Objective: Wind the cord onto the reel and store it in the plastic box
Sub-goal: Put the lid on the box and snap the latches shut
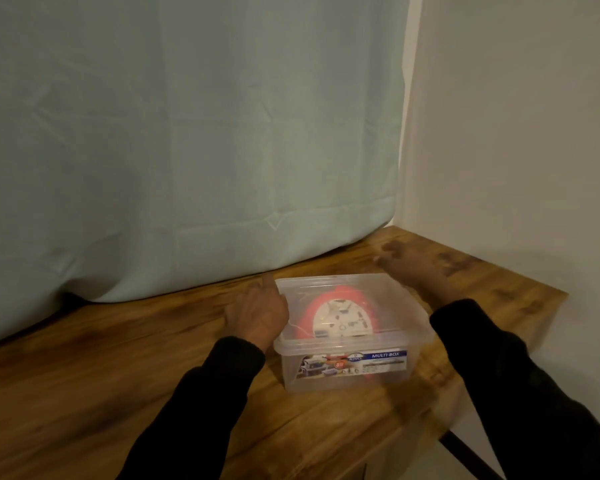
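A clear plastic box (347, 372) with a blue "MULTI-BOX" label stands on the wooden table, its transparent lid (388, 306) on top. Inside it lies the reel (340, 323), a white disc wound round with pink-red cord. My left hand (257, 313) rests against the box's left rim, fingers curled on the edge. My right hand (416, 268) is blurred, fingers spread, over the table just behind the box's far right corner; it holds nothing.
A pale green curtain (187, 150) hangs down to the table's back edge. A white wall (516, 150) bounds the right side. The wooden table (101, 375) ends at its right edge (520, 358), close to the box.
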